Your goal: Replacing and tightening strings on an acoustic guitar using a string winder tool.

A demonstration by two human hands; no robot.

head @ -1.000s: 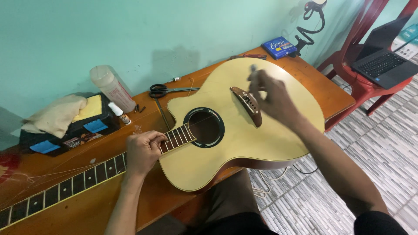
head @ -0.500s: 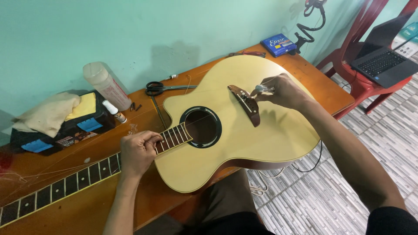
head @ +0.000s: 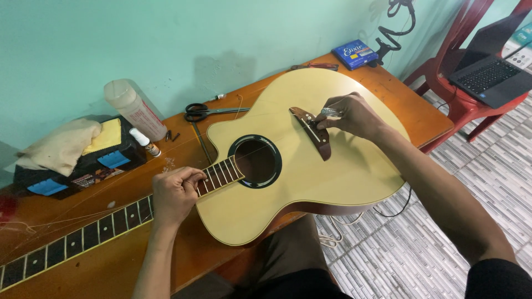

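I am looking down on a guitar (head: 310, 166) lying flat on its back on the table (head: 111, 266), body toward my right and neck (head: 83, 235) running off to my left, so both ends are sitting within reach at once.

My left hand (head: 174, 194) is resting on the neck just where the fretboard is meeting the body, fingers curled down and closed over the frets. It appears to be pinning a thin string there, though the string itself is too fine to make out under the fingers. Holding at that spot is likely keeping the guitar from sliding on the wood.

My right hand (head: 352, 116) is working at the bridge (head: 313, 133), fingertips pinched together on a small silvery piece, perhaps a string end or a pin; I cannot tell which. The wrist is lying on the top, steadying the fine work.

Scissors (head: 199, 112) are lying just beyond the guitar's shoulder, near a bottle (head: 136, 109) and a smaller bottle (head: 145, 141). A cloth (head: 61, 144) is draped on a dark box at the far left. A blue packet (head: 354, 54) is sitting at the table's far corner, and a laptop (head: 493, 72) is resting on a red chair (head: 460, 105).
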